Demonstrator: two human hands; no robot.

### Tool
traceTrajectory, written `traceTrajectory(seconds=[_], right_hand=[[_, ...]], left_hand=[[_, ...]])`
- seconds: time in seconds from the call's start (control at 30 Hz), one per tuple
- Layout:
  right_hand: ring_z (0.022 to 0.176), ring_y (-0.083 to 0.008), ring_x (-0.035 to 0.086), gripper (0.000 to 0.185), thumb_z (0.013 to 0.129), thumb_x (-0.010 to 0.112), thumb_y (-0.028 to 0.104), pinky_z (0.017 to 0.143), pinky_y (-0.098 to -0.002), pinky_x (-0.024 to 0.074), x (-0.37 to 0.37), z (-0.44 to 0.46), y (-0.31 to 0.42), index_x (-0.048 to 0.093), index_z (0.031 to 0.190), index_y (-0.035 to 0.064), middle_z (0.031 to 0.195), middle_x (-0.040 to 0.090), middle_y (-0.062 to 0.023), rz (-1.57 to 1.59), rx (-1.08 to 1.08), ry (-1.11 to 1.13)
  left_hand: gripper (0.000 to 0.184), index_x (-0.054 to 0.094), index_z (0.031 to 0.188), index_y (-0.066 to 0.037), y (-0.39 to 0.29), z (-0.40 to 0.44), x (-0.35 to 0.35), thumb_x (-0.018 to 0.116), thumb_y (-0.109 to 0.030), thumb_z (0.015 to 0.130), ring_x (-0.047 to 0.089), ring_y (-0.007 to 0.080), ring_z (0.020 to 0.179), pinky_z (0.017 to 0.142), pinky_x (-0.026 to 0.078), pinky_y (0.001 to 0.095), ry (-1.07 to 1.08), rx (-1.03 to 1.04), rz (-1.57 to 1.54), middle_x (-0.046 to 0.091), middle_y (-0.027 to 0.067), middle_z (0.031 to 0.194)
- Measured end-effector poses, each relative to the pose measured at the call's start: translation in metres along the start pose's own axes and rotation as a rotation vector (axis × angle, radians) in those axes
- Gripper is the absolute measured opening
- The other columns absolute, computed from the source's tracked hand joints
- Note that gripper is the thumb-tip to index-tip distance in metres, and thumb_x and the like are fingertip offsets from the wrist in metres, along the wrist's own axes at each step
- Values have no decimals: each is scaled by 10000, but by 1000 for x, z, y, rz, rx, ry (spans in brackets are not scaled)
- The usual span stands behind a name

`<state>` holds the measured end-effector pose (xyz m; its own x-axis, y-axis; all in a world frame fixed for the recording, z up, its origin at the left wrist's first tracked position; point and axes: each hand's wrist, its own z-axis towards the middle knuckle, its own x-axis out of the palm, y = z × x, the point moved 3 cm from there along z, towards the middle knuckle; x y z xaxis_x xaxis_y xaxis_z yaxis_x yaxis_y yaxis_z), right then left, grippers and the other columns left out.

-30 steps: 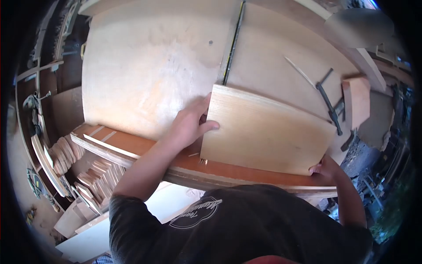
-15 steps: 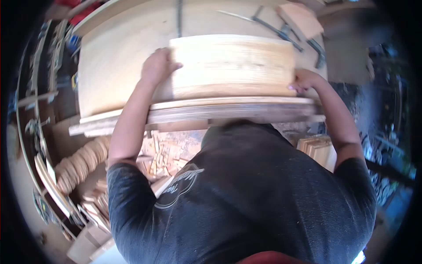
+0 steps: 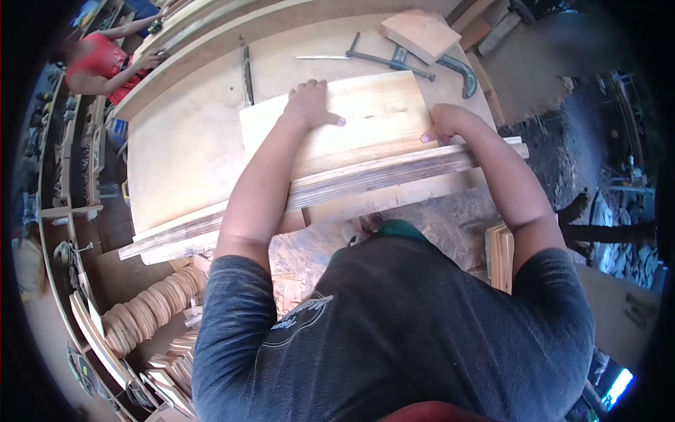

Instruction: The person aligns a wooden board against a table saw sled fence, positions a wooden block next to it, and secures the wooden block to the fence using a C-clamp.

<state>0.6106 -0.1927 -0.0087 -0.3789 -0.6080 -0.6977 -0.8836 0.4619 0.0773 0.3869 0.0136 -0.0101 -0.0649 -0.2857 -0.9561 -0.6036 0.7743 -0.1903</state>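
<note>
A pale rectangular wooden board [image 3: 373, 116] lies on the workbench [image 3: 176, 162], its long side close to the bench's front edge. My left hand [image 3: 308, 107] rests flat on the board's left part, fingers spread and thumb pointing right. At the board's right end is my right hand [image 3: 444, 124], its fingers curled against the edge and the thumb turned inward; part of its grip is hidden. Behind the board lie a metal clamp [image 3: 401, 65], a thin pale stick [image 3: 321, 57] and a thick wood block [image 3: 420, 35].
A dark metal bar [image 3: 247, 76] lies on the bench near its raised back rail [image 3: 190, 63]. Another person in red [image 3: 105, 65] works beyond the rail. Round wooden discs [image 3: 151, 309] are stacked below left, and cut boards [image 3: 500, 257] stand below right.
My left hand has shifted from the board's left end onto its top face. The right hand stays at the right end. The whole view has tilted, and the person in red shows more.
</note>
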Motion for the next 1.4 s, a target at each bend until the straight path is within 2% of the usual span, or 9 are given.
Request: traceTrajectory(seconds=[0.53, 0.63, 0.73, 0.83, 0.97, 1.03, 1.13, 1.33, 1.4], right_hand=[[500, -216, 595, 507, 705, 814, 483, 506, -345, 469, -1, 10, -12, 697, 751, -8, 596, 654, -93, 112, -132, 4], [586, -263, 636, 519, 712, 793, 509, 586, -377, 495, 3, 15, -11, 698, 765, 2, 693, 688, -132, -22, -164, 22], [755, -305, 668, 528, 713, 776, 533, 694, -401, 505, -4, 5, -12, 698, 822, 22, 821, 698, -169, -114, -233, -261], [889, -310, 657, 560, 717, 769, 516, 803, -394, 505, -18, 0, -23, 661, 1009, 52, 948, 674, -178, 137, -153, -464], [901, -267, 657, 577, 754, 744, 531, 749, -372, 522, -36, 38, -54, 643, 1038, 40, 971, 675, -149, 342, -98, -688], [891, -225, 660, 566, 807, 706, 539, 678, -340, 541, -49, 60, -70, 635, 1064, 40, 978, 673, -115, 927, -5, -741], [852, -203, 663, 543, 869, 658, 514, 611, -306, 556, -66, 96, -80, 615, 1129, 39, 998, 668, -95, 1265, 197, -911], [867, -221, 659, 477, 869, 699, 402, 552, -313, 582, -68, 147, -87, 615, 1143, 20, 1080, 642, -121, 1558, 311, -823], [842, -209, 651, 438, 871, 710, 367, 540, -300, 569, -66, 149, -84, 612, 1142, 38, 1061, 640, -109, 1619, 299, -799]], left_hand=[[931, 492, 1282, -22, -13, -2, -4, 891, -476, 574, 513, 369, 1235, 1019, 430, 466, 15, -20, 60, 547, 179, 1309], [933, 479, 1295, -27, -17, -1, -7, 894, -456, 578, 495, 376, 1260, 1037, 419, 472, 40, -45, 66, 526, 189, 1341], [965, 454, 1324, -32, -17, 0, -8, 891, -462, 579, 475, 381, 1282, 1048, 411, 472, 69, -62, 83, 513, 197, 1355], [1005, 427, 1355, -37, -17, 2, -7, 890, -471, 576, 460, 389, 1293, 1054, 405, 473, 86, -65, 88, 507, 202, 1360], [1039, 410, 1367, -17, -14, 4, -2, 882, -496, 575, 462, 398, 1283, 1052, 404, 481, 95, -43, 93, 503, 209, 1360], [1045, 408, 1363, -4, -13, 3, -5, 877, -508, 577, 465, 397, 1281, 1049, 407, 484, 78, -21, 93, 503, 213, 1358], [1047, 413, 1348, 16, -16, 1, -7, 864, -539, 582, 473, 386, 1272, 1036, 418, 482, 102, -22, 108, 512, 215, 1339], [996, 429, 1326, 15, -16, -8, -9, 839, -553, 618, 497, 351, 1238, 1010, 436, 457, 23, 9, 125, 538, 190, 1286], [766, 535, 1242, -18, -23, -31, -13, 813, -477, 695, 495, 319, 1239, 1005, 435, 448, -111, 38, 131, 546, 175, 1269]])
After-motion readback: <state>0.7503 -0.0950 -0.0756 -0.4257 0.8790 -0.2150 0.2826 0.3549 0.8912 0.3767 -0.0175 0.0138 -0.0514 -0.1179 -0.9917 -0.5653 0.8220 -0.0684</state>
